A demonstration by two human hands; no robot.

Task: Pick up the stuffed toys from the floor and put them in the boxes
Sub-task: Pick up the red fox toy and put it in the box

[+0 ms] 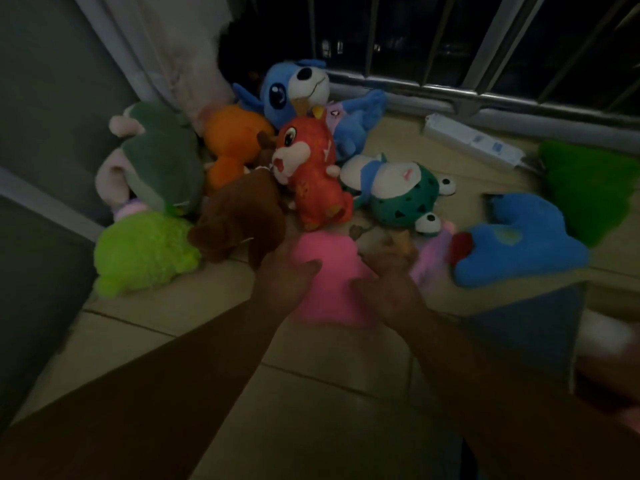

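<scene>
L hand (282, 277) & R hand (391, 284) clasped pink toy (327, 271) btwn them, at 6 o'clock of red toy (311, 174) on floor (329, 382).

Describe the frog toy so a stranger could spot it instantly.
From the window railing along the back, come down to the tiled floor. The frog lies right of the upright red-orange toy, partly under a white-and-blue plush. Only it is teal with dark spots and bulging white eyes.
</scene>
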